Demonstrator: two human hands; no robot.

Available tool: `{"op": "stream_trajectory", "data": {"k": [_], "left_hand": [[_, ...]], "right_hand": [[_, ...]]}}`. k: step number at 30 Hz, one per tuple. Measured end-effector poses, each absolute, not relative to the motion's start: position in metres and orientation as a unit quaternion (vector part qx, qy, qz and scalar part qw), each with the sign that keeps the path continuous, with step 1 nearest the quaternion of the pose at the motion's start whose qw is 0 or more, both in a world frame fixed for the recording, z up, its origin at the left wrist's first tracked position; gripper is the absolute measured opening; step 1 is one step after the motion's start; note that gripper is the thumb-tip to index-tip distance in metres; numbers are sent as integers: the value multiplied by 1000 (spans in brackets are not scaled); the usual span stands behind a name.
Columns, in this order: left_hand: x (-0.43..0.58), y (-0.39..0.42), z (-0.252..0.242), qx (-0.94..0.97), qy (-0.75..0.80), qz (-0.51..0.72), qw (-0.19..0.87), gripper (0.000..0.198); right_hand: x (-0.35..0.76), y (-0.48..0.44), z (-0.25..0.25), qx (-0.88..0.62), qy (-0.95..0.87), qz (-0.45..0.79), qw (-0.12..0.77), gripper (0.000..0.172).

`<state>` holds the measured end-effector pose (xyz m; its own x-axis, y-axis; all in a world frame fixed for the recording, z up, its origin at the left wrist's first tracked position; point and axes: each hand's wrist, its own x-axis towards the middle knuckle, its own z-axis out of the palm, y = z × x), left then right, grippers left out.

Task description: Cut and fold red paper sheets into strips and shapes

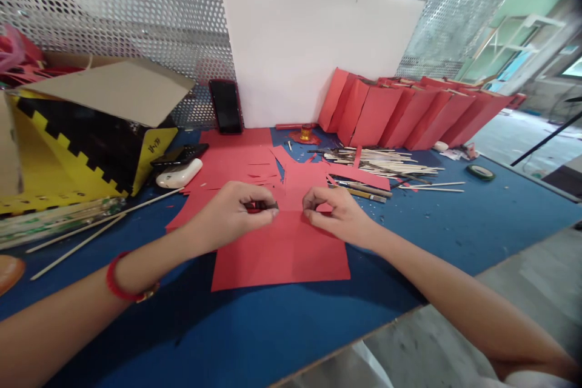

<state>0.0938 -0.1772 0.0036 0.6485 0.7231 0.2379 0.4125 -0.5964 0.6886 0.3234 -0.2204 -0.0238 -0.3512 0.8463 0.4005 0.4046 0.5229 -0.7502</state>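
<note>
My left hand [239,212] is closed in a pinch, thumb against fingertips, above a red paper sheet [282,257]. Something small and dark shows between its fingers, too little to name. Facing it across a short gap, my right hand [339,213] is pinched too, and whatever it may hold is hidden. The red sheet lies flat on the blue tabletop [254,327] under both hands. Behind them, more red paper [227,157] is spread out, with cut strips and slits in it.
Red paper boxes [375,112] stand at the back right, before a white board [309,36]. Near them lie thin wooden sticks [386,160], a cutter [366,194] and a tape roll [481,172]. Leftward are a phone [226,107], a white mouse [179,174] and a cardboard box [91,127].
</note>
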Motion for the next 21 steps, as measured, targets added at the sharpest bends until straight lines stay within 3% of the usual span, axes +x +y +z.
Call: {"op": "stream_trajectory", "data": {"k": [9, 21], "left_hand": [[67, -149, 30, 886, 346, 204, 233, 25], [23, -110, 36, 873, 367, 196, 255, 25]], "right_hand": [[334, -211, -22, -426, -758, 282, 405, 3], [338, -204, -27, -445, -702, 358, 424, 5]]}}
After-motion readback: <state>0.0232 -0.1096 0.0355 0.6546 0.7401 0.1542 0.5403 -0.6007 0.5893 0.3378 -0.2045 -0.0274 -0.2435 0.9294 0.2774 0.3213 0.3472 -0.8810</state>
